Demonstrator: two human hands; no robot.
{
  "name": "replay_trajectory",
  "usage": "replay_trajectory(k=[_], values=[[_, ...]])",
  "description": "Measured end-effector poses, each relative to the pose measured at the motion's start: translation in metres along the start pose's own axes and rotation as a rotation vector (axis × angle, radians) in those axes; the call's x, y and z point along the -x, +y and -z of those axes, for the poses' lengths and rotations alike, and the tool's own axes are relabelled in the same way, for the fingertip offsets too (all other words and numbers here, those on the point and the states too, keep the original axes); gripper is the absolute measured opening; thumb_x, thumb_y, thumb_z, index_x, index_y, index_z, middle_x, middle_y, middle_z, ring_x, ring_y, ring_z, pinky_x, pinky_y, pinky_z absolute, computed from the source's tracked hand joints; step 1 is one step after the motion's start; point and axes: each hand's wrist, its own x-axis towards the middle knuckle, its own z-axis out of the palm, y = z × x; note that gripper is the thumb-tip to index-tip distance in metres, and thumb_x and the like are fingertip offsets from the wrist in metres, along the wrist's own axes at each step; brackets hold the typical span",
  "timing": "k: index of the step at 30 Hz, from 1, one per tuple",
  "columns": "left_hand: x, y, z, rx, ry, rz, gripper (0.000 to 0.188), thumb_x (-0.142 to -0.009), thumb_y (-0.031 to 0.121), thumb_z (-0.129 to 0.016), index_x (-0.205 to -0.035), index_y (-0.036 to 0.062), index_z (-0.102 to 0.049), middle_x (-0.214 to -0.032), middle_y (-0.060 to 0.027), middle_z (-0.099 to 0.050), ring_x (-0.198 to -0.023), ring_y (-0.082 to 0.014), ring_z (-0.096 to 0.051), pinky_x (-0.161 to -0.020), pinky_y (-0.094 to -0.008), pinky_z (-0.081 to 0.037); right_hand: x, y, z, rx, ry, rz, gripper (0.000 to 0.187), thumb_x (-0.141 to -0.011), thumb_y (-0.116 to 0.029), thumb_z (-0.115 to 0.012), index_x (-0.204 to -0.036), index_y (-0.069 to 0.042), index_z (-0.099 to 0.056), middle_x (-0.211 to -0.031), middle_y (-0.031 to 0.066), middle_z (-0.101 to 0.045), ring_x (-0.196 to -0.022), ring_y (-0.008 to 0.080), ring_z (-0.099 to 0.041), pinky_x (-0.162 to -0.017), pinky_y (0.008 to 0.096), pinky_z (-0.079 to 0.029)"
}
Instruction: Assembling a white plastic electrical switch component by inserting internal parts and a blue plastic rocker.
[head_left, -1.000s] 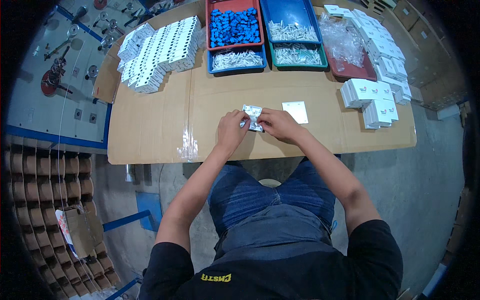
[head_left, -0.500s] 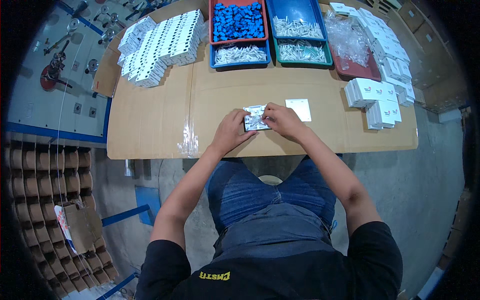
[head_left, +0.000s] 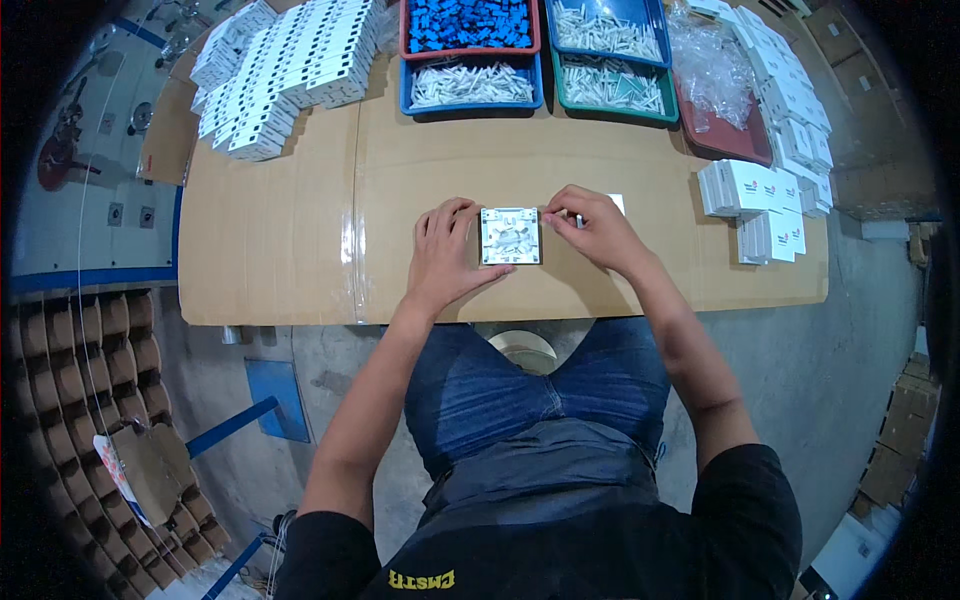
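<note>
A square white plastic housing point(head_left: 511, 224) lies on the cardboard-covered table in front of me, its inner side up. Inside it sits a small clear bag of parts point(head_left: 513, 241), too small to make out. My left hand point(head_left: 443, 250) is at the housing's left side, fingers apart and thumb along its lower left corner. Beside the right edge, my right hand point(head_left: 597, 232) has its fingertips pinched together; whatever is between them is hidden. A flat white square plate point(head_left: 617, 203) lies behind that hand, mostly covered by it.
Trays stand at the back: blue parts in a red tray point(head_left: 404, 42), white plugs in blue point(head_left: 404, 98) and green point(head_left: 640, 119) ones, clear bags in a dark red one point(head_left: 728, 148). White housings point(head_left: 290, 75) are stacked far left, white boxes point(head_left: 765, 195) at right.
My right hand has drawn away from the middle of the housing to its right, now covering most of the white plate. The left fingers have spread off the housing's top. The view has shifted slightly.
</note>
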Motion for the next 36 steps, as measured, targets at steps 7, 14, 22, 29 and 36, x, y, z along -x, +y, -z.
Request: replay_trajectory(k=[7,14,22,29,36], values=[[0.000,0.001,0.004,0.003,-0.022,0.047,0.087,-0.068,0.058,-0.085,-0.133,0.0060,-0.058,-0.135,-0.0124,-0.054,-0.131,-0.0307,-0.049,-0.113,-0.0485,-0.033,-0.079,-0.007,0.038,0.098,0.097,0.130,0.012,-0.095,-0.013,-0.071,-0.097,-0.002,-0.071,-0.090,0.0084,-0.068,-0.076,0.0199,-0.066,-0.064,0.0310,-0.051],[0.000,0.002,0.012,0.041,-0.026,0.060,0.085,-0.068,0.057,-0.085,-0.130,0.0046,-0.059,-0.134,-0.0126,-0.054,-0.131,-0.0312,-0.049,-0.112,-0.0505,-0.034,-0.248,0.014,0.090,0.334,0.431,0.288,0.015,-0.091,-0.017,-0.071,-0.101,-0.006,-0.072,-0.097,0.0135,-0.071,-0.083,0.0322,-0.069,-0.069,0.0393,-0.054],[-0.002,0.001,0.013,0.036,-0.045,0.060,0.088,-0.072,0.063,-0.080,-0.132,0.0038,-0.057,-0.137,-0.0112,-0.054,-0.137,-0.0269,-0.046,-0.115,-0.0488,-0.031,-0.385,0.026,0.153,1.074,0.340,0.173,0.028,-0.084,-0.014,-0.073,-0.112,-0.018,-0.075,-0.113,0.0047,-0.073,-0.116,0.0281,-0.063,-0.096,0.0510,-0.045],[-0.006,0.001,0.016,0.044,-0.051,0.073,0.087,-0.073,0.063,-0.080,-0.133,0.0052,-0.058,-0.138,-0.0094,-0.054,-0.137,-0.0253,-0.046,-0.115,-0.0472,-0.031,-0.404,0.039,0.156,1.167,0.158,0.262,0.024,-0.084,-0.018,-0.074,-0.108,-0.018,-0.075,-0.111,0.0034,-0.071,-0.118,0.0256,-0.062,-0.100,0.0516,-0.041],[-0.004,0.000,0.013,0.016,-0.049,0.057,0.086,-0.074,0.063,-0.078,-0.134,0.0053,-0.057,-0.138,-0.0100,-0.053,-0.138,-0.0255,-0.045,-0.116,-0.0465,-0.030,-0.412,0.062,0.169,0.728,0.298,0.287,0.023,-0.087,-0.026,-0.074,-0.106,-0.015,-0.080,-0.096,0.0139,-0.076,-0.091,0.0322,-0.073,-0.078,0.0469,-0.052]])
